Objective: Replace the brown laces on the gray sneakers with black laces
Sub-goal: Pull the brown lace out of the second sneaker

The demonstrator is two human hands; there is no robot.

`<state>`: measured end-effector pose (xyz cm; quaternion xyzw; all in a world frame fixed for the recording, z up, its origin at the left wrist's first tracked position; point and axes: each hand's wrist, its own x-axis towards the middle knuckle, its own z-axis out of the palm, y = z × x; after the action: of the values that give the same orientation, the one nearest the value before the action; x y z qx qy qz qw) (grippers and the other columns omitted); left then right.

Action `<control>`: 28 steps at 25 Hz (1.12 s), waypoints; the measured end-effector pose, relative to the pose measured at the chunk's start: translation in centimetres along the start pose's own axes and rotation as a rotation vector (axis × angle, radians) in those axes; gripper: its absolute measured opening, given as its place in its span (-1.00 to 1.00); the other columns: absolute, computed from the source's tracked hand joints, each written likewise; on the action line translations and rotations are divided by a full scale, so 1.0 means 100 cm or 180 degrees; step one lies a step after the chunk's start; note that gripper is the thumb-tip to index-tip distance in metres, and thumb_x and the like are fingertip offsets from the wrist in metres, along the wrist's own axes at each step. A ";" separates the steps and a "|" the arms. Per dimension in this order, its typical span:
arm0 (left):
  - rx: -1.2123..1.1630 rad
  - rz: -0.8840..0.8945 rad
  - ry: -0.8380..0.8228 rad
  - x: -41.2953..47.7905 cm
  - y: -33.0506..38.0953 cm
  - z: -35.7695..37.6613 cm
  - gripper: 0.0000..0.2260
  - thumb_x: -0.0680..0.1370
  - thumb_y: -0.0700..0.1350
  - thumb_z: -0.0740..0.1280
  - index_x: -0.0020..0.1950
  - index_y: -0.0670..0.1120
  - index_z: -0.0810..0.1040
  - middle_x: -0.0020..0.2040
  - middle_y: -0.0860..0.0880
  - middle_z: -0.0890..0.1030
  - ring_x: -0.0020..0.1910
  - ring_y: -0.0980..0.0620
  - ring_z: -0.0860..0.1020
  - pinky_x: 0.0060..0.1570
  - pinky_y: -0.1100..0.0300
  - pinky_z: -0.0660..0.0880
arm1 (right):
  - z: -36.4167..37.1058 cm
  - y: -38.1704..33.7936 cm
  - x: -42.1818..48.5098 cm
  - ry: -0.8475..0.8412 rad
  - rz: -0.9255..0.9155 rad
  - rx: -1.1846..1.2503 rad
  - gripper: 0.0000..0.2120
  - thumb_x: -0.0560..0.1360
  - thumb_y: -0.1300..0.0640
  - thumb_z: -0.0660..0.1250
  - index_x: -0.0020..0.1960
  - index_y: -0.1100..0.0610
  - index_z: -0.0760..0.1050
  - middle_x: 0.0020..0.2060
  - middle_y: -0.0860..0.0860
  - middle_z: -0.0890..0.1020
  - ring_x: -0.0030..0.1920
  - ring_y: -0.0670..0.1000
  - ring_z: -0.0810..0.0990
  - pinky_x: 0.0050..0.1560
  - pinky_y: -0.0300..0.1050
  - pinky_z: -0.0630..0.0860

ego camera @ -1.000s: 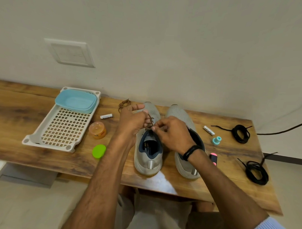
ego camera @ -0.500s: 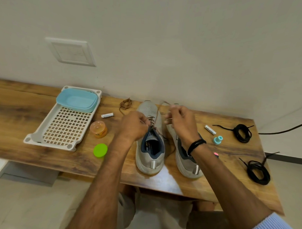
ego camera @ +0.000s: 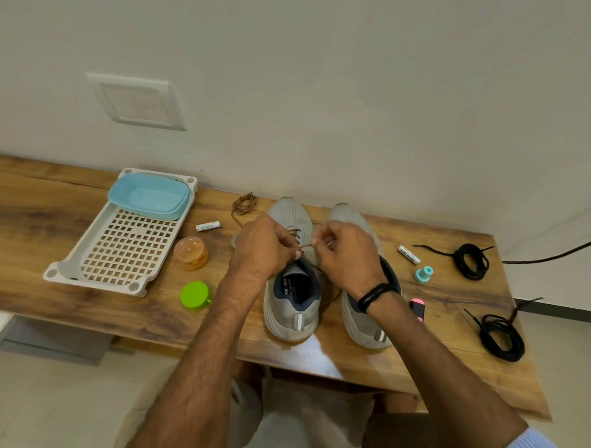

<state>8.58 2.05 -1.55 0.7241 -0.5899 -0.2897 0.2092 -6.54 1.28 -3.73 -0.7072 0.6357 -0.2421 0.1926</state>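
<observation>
Left hand (ego camera: 265,248) and right hand (ego camera: 346,255) pinch the brown lace (ego camera: 305,247) on the left sneaker (ego camera: 293,290) — a sharp tug could snag an eyelet.

A plain off-white wall (ego camera: 326,74) fills the upper half of the view. On its left part sits a white square switch plate (ego camera: 137,101), flat against the surface. A long wooden bench (ego camera: 34,281) with a dark, strong grain stands with its back edge against the wall. Its right front corner is near the lower right of the view. Below the front edge, the floor (ego camera: 46,399) is pale and smooth. The light is soft and even, and a bright reflection lies on the bench near its front edge.
</observation>
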 end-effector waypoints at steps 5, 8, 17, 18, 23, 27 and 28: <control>0.0218 -0.0015 -0.0174 0.003 0.000 0.004 -0.75 0.51 -0.09 0.41 -0.36 -0.12 0.61 -0.41 -0.02 0.53 -0.37 0.03 0.48 -0.38 0.20 0.35 | -0.001 0.000 -0.003 -0.0558 -0.0095 0.0096 -0.90 0.54 0.08 0.38 -0.03 0.05 0.67 -0.16 -0.09 0.69 -0.16 -0.15 0.60 -0.11 -0.28 0.50; 0.0277 -0.0105 -0.0302 0.007 -0.001 0.007 -0.69 0.56 -0.06 0.32 -0.35 -0.16 0.52 -0.43 -0.06 0.45 -0.36 -0.05 0.43 -0.33 0.14 0.33 | 0.002 0.002 -0.001 -0.0612 -0.0154 0.0091 -0.89 0.54 0.07 0.38 -0.01 0.04 0.66 -0.12 -0.09 0.69 -0.14 -0.14 0.59 -0.07 -0.21 0.54; -0.0445 -0.0118 -0.0467 0.015 -0.013 0.010 -0.90 0.50 -0.12 0.46 -0.17 -0.12 0.62 -0.22 0.00 0.62 -0.21 0.06 0.55 -0.20 0.19 0.45 | 0.009 -0.002 0.001 -0.0757 -0.0234 0.0008 -0.86 0.55 0.00 0.32 -0.06 0.00 0.63 -0.16 -0.11 0.68 -0.14 -0.08 0.61 -0.12 -0.11 0.55; -0.0378 -0.0058 -0.0451 0.016 -0.013 0.009 -0.86 0.51 -0.13 0.45 -0.19 -0.17 0.62 -0.26 -0.01 0.59 -0.24 0.07 0.52 -0.23 0.21 0.42 | 0.009 -0.002 0.001 -0.0782 -0.0205 0.0016 -0.86 0.54 0.00 0.32 -0.09 0.00 0.61 -0.19 -0.10 0.67 -0.17 -0.08 0.62 -0.13 -0.09 0.57; -0.0516 -0.0582 -0.0356 0.011 -0.006 0.005 -0.71 0.58 -0.07 0.28 -0.29 -0.21 0.52 -0.39 -0.08 0.44 -0.32 -0.05 0.44 -0.27 0.11 0.35 | 0.011 0.003 0.004 -0.0898 0.0125 -0.0279 -0.71 0.50 0.06 0.29 -0.37 0.13 0.53 -0.45 0.05 0.58 -0.39 0.05 0.55 -0.24 0.04 0.58; -0.1261 -0.1189 -0.0293 0.017 -0.005 -0.004 -0.76 0.58 -0.13 0.16 0.00 -0.24 0.56 -0.06 -0.31 0.55 -0.10 -0.21 0.58 -0.14 0.08 0.46 | 0.008 0.010 0.005 -0.0685 0.0385 0.0103 -0.80 0.50 0.06 0.30 -0.27 0.07 0.53 -0.36 -0.07 0.60 -0.30 -0.03 0.57 -0.22 -0.08 0.54; -0.1499 -0.1259 -0.0363 0.017 -0.003 -0.005 -0.82 0.54 -0.20 0.16 -0.09 -0.20 0.55 -0.16 -0.26 0.52 -0.26 -0.12 0.53 -0.26 0.12 0.41 | 0.007 0.007 0.004 -0.0615 0.0326 0.0378 -0.87 0.52 0.04 0.33 -0.18 0.03 0.58 -0.28 -0.12 0.63 -0.23 -0.10 0.59 -0.19 -0.18 0.53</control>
<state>9.38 0.47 -1.66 0.7390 -0.3651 -0.4936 0.2773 -6.70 0.77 -4.63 -0.6812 0.6341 -0.1998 0.3067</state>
